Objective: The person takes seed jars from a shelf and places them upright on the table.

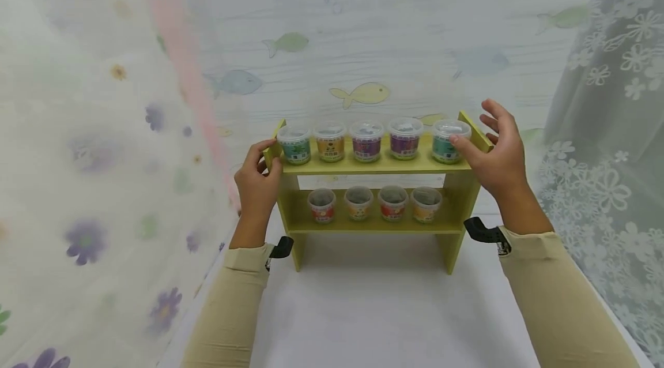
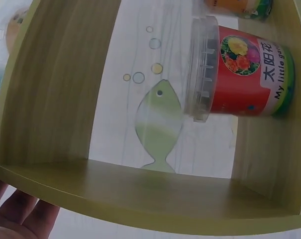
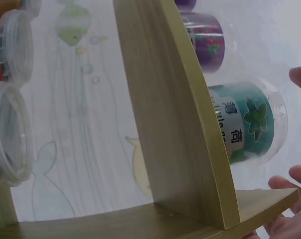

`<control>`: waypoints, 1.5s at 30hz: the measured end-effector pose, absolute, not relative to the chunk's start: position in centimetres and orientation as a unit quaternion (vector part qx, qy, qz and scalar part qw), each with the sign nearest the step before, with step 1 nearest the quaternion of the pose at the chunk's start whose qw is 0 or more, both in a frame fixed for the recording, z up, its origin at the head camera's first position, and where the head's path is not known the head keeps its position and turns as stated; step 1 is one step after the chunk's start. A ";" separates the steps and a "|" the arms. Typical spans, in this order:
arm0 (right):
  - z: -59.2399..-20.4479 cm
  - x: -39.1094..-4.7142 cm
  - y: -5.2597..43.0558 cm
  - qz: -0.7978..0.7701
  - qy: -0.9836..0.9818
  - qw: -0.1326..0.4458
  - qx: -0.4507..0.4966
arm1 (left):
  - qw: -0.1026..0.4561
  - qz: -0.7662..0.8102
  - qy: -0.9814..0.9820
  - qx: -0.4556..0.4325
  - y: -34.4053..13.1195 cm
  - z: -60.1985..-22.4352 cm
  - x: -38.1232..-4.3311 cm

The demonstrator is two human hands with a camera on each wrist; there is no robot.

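A small two-tier yellow-green wooden shelf (image 1: 373,169) stands upright on a white surface. At its upper left end my left hand (image 1: 256,180) grips the side panel, thumb toward the front. My right hand (image 1: 500,160) is at the upper right end with fingers spread beyond the side panel. Its thumb points at a teal-labelled lidded plastic cup (image 1: 445,149); I cannot tell whether it touches. That cup's label shows a green leaf in the right wrist view. Beside it on the top tier are a purple-labelled cup (image 1: 405,143) and, at far left, another teal cup (image 1: 297,151).
On the lower tier sit several cups with red and orange labels, among them a red one (image 1: 323,212). A fish-patterned sheet (image 1: 363,39) hangs behind the shelf. Lace curtain (image 1: 612,183) hangs at the right, flowered cloth (image 1: 93,154) at the left.
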State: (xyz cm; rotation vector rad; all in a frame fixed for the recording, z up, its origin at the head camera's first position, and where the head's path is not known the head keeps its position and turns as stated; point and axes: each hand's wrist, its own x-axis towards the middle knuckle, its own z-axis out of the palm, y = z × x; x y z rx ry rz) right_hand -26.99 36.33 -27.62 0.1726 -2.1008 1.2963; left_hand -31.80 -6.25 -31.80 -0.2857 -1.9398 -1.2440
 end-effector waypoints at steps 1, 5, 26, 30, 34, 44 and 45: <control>-27.5 -27.2 36.2 0.490 -0.808 0.319 0.070 | 0.401 -0.494 -0.763 -0.111 -6.4 -31.9 -31.7; -27.1 -27.5 36.1 0.473 -0.822 0.306 0.081 | 0.399 -0.504 -0.757 -0.120 -6.5 -31.9 -31.8; -26.3 -28.1 35.5 0.477 -0.848 0.230 0.029 | 0.404 -0.491 -0.764 -0.105 -6.8 -31.8 -31.6; -26.3 -28.0 35.4 0.478 -0.847 0.232 0.020 | 0.401 -0.491 -0.766 -0.104 -6.6 -31.8 -31.8; -26.4 -27.8 35.5 0.466 -0.852 0.236 0.020 | 0.398 -0.494 -0.766 -0.103 -6.6 -31.9 -31.8; -25.9 -27.6 36.0 0.396 -0.890 0.222 0.050 | 0.400 -0.499 -0.761 -0.111 -6.8 -31.8 -31.7; -25.7 -27.6 36.0 0.395 -0.890 0.222 0.051 | 0.400 -0.500 -0.760 -0.112 -6.8 -31.7 -31.7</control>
